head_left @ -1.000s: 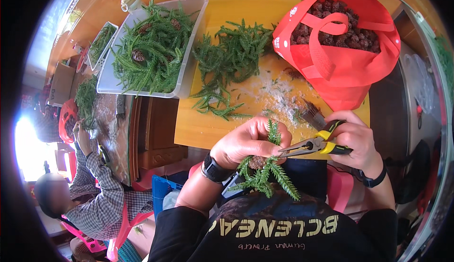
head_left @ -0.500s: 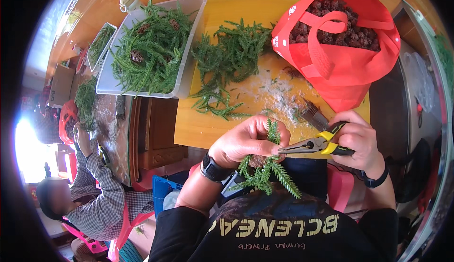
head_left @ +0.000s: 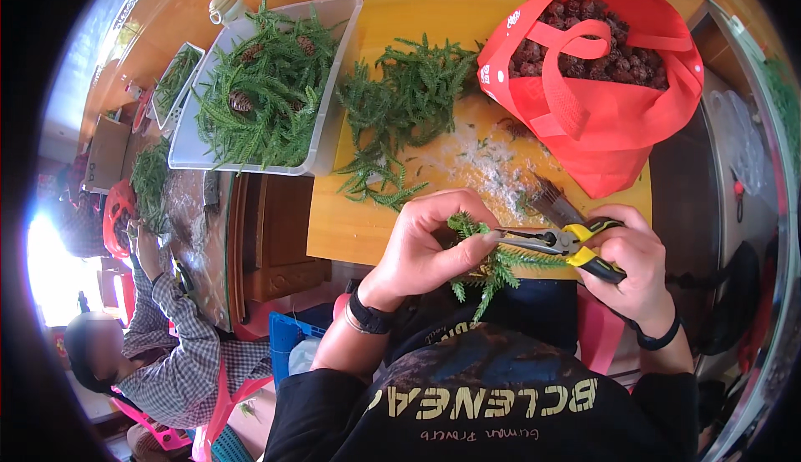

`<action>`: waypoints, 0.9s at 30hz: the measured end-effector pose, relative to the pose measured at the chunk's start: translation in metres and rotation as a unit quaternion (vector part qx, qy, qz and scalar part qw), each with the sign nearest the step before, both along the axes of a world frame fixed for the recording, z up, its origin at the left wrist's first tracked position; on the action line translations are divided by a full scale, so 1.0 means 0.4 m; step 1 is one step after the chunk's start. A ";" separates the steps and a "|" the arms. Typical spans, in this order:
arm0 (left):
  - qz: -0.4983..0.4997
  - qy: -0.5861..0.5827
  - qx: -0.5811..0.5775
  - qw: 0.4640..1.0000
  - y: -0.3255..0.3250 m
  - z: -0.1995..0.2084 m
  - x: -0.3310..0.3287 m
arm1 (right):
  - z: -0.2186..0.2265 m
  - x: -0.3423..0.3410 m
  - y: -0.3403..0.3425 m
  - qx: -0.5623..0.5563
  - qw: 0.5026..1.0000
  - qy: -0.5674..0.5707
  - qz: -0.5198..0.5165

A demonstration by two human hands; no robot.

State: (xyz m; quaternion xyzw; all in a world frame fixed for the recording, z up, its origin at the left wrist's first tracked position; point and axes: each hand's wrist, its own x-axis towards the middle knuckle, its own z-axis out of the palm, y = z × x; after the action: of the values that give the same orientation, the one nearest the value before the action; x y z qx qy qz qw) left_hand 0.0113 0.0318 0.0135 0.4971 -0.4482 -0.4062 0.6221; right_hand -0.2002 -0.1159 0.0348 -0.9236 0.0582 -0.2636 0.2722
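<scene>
My left hand (head_left: pixel 438 245) pinches a green artificial pine sprig (head_left: pixel 496 278) above my lap, at the front edge of the yellow table. My fingers are closed on its stem, and its tips hang out on both sides. My right hand (head_left: pixel 632 262) grips needle-nose pliers (head_left: pixel 561 242) with yellow and black handles. Their long jaws are parted and point left, reaching the fingertips of my left hand beside the sprig. Whether something thin sits between the jaws is too small to tell.
A red bag (head_left: pixel 601 128) of pine cones stands at the far right, with a brush (head_left: pixel 555 201) before it. Loose green sprigs (head_left: pixel 413 86) and white crumbs lie on the yellow table (head_left: pixel 334 228). A plastic bin (head_left: pixel 321 141) holds more sprigs. Another person (head_left: pixel 167 353) works at the left.
My left hand has turned the sprig, so the pine cone seen in it before no longer shows. The pliers' jaws have spread apart, and my right hand has shifted slightly.
</scene>
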 end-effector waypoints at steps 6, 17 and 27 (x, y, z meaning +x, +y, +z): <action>0.079 -0.150 -0.086 0.982 -0.001 -0.001 -0.004 | -0.001 0.003 0.015 0.011 1.000 -0.008 -0.021; 0.199 -0.348 -0.163 0.901 -0.002 -0.001 -0.021 | -0.014 0.001 0.028 0.028 0.998 0.005 -0.050; 0.242 -0.452 -0.226 0.828 -0.010 -0.015 -0.021 | -0.005 0.011 0.041 0.037 0.997 0.009 -0.062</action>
State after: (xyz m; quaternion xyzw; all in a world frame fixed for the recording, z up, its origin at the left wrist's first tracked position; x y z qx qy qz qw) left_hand 0.0029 0.0278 0.0075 0.5635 -0.6237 0.1401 0.5233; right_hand -0.1957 -0.0997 0.0328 -0.9097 0.1276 -0.2697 0.2889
